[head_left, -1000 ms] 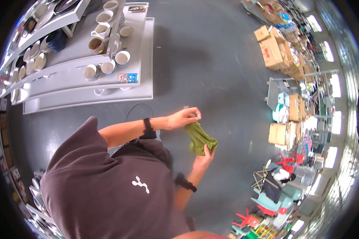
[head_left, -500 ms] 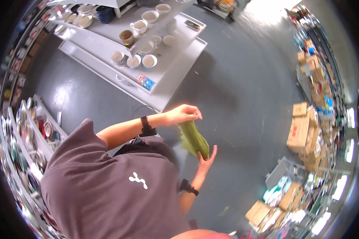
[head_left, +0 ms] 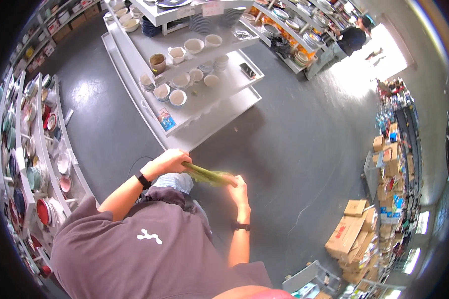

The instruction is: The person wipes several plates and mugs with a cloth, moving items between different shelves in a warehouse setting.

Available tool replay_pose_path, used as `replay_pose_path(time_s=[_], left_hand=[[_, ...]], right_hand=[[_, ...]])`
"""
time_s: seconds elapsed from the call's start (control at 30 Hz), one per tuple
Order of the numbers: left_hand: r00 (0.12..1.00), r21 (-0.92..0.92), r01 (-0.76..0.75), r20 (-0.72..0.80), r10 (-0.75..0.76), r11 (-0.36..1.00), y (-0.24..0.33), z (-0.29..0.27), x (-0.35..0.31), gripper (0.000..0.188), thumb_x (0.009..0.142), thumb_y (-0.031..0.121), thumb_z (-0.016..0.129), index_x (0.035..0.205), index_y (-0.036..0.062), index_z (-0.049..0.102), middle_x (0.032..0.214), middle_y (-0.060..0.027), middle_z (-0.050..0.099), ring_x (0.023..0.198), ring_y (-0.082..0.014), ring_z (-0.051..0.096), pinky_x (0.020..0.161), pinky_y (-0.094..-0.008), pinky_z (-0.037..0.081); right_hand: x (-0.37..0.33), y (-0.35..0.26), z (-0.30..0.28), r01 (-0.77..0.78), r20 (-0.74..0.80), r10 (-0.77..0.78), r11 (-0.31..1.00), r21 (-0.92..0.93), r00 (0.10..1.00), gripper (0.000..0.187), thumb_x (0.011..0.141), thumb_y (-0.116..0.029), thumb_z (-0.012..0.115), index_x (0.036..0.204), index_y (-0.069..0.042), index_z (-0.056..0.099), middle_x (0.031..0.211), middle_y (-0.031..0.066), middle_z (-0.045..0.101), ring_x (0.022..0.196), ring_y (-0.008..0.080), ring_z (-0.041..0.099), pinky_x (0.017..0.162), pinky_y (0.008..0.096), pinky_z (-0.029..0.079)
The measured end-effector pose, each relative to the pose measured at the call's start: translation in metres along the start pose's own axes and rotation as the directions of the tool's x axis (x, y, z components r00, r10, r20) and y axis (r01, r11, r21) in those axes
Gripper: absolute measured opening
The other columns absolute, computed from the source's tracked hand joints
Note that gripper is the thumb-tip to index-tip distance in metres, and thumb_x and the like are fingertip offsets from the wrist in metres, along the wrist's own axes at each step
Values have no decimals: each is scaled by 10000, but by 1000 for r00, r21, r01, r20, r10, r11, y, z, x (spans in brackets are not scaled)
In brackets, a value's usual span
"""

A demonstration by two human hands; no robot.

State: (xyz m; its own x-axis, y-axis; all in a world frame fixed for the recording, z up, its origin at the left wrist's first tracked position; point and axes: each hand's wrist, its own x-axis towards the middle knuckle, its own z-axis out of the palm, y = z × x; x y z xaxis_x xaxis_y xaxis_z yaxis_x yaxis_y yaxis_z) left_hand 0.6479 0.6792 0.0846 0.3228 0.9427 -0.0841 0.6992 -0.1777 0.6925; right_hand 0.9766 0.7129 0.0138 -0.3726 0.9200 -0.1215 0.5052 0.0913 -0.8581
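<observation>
A green cloth is pulled into a narrow band between my two hands, above the floor in front of my body. Its left end is gripped by my left hand, the fingers closed over it. My right hand pinches the other end, and that arm comes up from below. The cloth looks thin and is slightly blurred. Both wrists wear a dark band. Past my left hand is the corner of a white tiered display shelf.
White cups, a brown cup and a phone rest on the tiers. Racks of plates line the left. Cardboard boxes and a grey cart stand to the right. Another person is at the far right shelves.
The cloth has swung from hanging steeply to lying nearly level. My left hand moved left and down, my right hand slightly up and left. The view has shifted, bringing another person into sight.
</observation>
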Motion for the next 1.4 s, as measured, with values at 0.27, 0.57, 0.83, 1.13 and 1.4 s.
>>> replay_pose_path(time_s=[0.27,0.57,0.83,1.13,1.4], left_hand=[[920,2,116,-377,-106,993,-44,-9,19,137,819,169,735,917,79,705,1143,-85,640,1104,-254,576,967,-386,404],[795,-383,265,-433,-425,885,-73,-42,87,188,814,135,732,911,-14,670,808,-158,612,748,-287,596,704,-378,482],[403,-485,405,-666,-627,775,-122,-92,209,216,809,252,748,844,41,716,610,-133,576,554,-259,586,558,-409,427],[31,-883,97,-459,-888,460,-158,-122,317,223,944,118,628,1084,-40,700,816,-55,702,667,-109,668,594,-234,498],[-136,-882,-357,-278,-951,309,-199,-121,341,206,947,48,593,1098,-88,625,902,-141,709,823,-238,732,738,-298,590]], right_hand=[[111,-22,-8,231,225,-181,947,-222,957,233,872,-44,677,1091,-86,745,973,126,641,889,266,647,798,352,531],[265,-68,-42,167,315,-176,984,56,933,165,867,-46,711,1029,-27,738,949,94,733,853,180,687,768,300,536],[483,-73,-37,233,386,-282,957,171,878,215,906,-20,674,1115,-16,727,872,24,707,719,71,604,658,236,511],[613,-110,-7,-72,495,-195,879,471,847,219,930,-15,639,1134,52,683,957,90,702,783,136,670,633,265,591],[637,-100,73,-1,424,-396,730,683,815,489,932,24,589,1399,-5,445,1268,157,579,1095,221,640,942,330,539]])
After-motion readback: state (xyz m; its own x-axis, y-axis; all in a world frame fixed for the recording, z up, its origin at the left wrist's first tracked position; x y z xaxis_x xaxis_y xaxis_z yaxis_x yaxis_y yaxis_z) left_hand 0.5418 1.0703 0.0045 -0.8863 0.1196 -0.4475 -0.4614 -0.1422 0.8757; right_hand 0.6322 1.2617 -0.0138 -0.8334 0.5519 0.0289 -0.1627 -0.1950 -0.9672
